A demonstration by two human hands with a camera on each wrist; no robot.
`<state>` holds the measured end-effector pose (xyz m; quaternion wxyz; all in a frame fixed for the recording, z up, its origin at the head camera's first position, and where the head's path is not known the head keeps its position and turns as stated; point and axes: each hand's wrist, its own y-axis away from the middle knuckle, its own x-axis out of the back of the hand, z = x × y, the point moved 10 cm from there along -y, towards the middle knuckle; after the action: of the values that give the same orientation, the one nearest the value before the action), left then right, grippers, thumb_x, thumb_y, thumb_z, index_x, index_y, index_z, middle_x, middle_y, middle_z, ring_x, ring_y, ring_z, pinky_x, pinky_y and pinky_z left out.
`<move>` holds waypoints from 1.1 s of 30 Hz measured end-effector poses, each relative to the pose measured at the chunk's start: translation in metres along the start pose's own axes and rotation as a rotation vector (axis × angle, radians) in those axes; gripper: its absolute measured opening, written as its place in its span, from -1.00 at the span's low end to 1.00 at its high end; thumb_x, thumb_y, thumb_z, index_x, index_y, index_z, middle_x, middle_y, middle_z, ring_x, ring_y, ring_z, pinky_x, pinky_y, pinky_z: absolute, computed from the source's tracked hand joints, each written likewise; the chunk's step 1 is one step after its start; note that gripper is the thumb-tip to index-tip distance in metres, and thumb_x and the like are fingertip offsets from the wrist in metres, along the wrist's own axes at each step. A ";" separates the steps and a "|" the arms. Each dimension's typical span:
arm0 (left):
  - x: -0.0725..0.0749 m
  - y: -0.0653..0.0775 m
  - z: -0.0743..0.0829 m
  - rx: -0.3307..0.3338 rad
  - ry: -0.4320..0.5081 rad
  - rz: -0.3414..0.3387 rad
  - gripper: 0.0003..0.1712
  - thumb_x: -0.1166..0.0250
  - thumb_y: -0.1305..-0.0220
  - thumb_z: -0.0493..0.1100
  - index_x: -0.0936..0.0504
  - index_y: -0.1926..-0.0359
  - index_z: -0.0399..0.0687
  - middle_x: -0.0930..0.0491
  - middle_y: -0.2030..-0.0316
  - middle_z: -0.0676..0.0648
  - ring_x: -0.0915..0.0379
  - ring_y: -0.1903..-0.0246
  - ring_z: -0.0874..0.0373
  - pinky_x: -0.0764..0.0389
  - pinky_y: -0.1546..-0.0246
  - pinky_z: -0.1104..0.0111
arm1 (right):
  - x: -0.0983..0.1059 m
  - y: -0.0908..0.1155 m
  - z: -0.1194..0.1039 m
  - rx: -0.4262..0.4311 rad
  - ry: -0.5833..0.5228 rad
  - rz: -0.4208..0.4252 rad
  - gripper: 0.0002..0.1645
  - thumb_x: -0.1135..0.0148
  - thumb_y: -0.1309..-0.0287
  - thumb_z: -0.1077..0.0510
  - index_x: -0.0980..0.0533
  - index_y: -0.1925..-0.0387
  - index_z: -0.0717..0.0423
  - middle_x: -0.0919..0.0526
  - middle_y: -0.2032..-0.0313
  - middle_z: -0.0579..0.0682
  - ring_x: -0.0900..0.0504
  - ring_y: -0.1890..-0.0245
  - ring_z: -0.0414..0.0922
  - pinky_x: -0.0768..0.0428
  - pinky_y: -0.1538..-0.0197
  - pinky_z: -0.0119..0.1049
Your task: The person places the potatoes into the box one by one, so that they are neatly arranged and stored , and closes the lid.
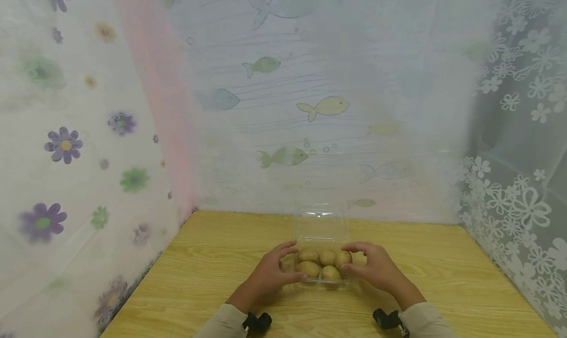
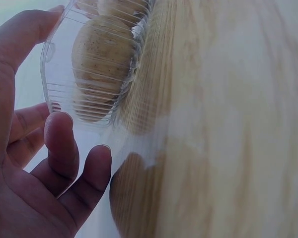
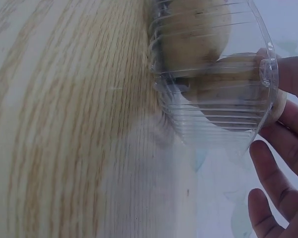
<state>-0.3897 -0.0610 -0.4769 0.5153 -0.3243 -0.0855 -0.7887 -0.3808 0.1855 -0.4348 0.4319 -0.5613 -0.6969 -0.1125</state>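
Note:
A clear plastic clamshell container [image 1: 320, 281] rests on the table, its lid [image 1: 321, 225] raised at the back. Several potatoes [image 1: 307, 269] lie in it in two rows. At its left end my left hand [image 1: 276, 269] grips the container, the thumb at the front and fingers toward the back; the left wrist view shows the thumb on the rim. My right hand [image 1: 374, 266] is at the right end, thumb and forefinger about the rightmost potato [image 1: 343, 259]. In the right wrist view that potato [image 3: 231, 99] shows through the ribbed wall, partly above the rim.
A wood-grain table [image 1: 212, 249] lies under everything. Behind it hangs a curtain [image 1: 283, 107] printed with fish, and flowered curtains close off both sides. Black wrist devices [image 1: 258, 323] show beneath both wrists.

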 end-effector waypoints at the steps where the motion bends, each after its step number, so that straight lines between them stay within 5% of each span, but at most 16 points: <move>1: 0.001 -0.001 0.000 -0.002 -0.002 -0.001 -0.07 -0.51 -0.18 0.29 -0.47 -0.46 0.00 -0.22 -0.57 0.02 -0.23 0.67 0.38 -0.53 0.48 0.43 | 0.000 -0.001 0.000 -0.002 0.002 -0.002 -0.47 -0.55 -0.16 -0.05 -0.67 -0.13 0.00 -0.73 -0.12 -0.06 -0.66 -0.16 0.10 -0.57 -0.20 0.20; 33: 0.023 -0.035 -0.024 -0.048 0.021 -0.058 -0.10 -0.52 -0.20 0.25 -0.47 -0.45 -0.01 -0.23 -0.56 0.05 -0.15 0.69 0.35 -0.47 0.53 0.44 | -0.012 -0.032 0.010 -0.103 0.060 0.007 -0.46 -0.58 -0.09 -0.13 -0.70 -0.07 -0.04 -0.73 -0.12 -0.05 -0.61 -0.16 0.11 -0.54 -0.22 0.22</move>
<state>-0.4367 -0.0738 -0.4748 0.4853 -0.3257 -0.0707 -0.8083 -0.4135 0.1721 -0.4392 0.4236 -0.5818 -0.6748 -0.1635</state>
